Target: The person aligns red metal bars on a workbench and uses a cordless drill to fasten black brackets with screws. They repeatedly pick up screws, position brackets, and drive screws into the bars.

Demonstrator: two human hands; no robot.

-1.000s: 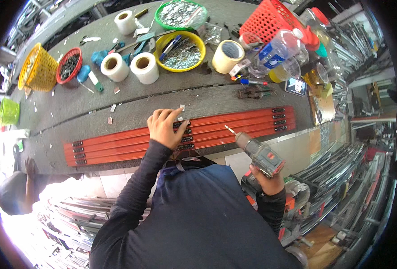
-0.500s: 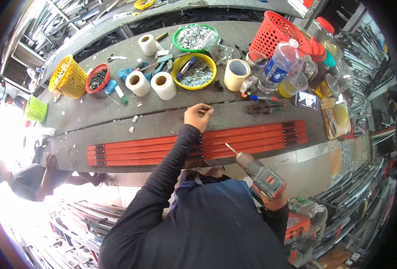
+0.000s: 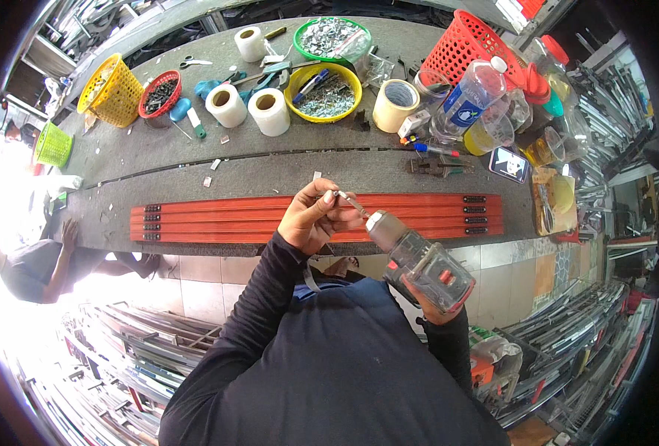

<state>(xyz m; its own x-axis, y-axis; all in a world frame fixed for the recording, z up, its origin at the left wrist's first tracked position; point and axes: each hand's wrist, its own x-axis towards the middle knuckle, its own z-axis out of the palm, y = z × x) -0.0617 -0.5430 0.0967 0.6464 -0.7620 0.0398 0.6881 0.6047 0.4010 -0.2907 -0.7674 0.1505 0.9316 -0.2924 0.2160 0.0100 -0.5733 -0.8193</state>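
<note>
My right hand (image 3: 442,308) grips a cordless drill (image 3: 422,269) by its handle, which the tool's body largely hides. The drill's long bit points up and left toward my left hand (image 3: 309,221). That hand is closed in a pinch at the bit's tip. Something small and dark shows there, too small to make out. Both hands are held above long red metal profiles (image 3: 233,217), which lie side by side along the table's near edge. Small black fittings (image 3: 152,221) sit in a row at their left end, and similar black pieces (image 3: 475,215) at their right end.
Beyond the profiles stand a yellow basket of screws (image 3: 323,110), a green basket of small metal parts (image 3: 297,39) and white film rolls (image 3: 268,117). A tape roll (image 3: 386,111), bottles (image 3: 466,104) and a phone (image 3: 509,165) are at right. Another person (image 3: 39,267) is at left.
My left hand has drawn back toward me and now pinches at the bit's tip. The drill has moved up and left to meet it. The view has shifted slightly.
</note>
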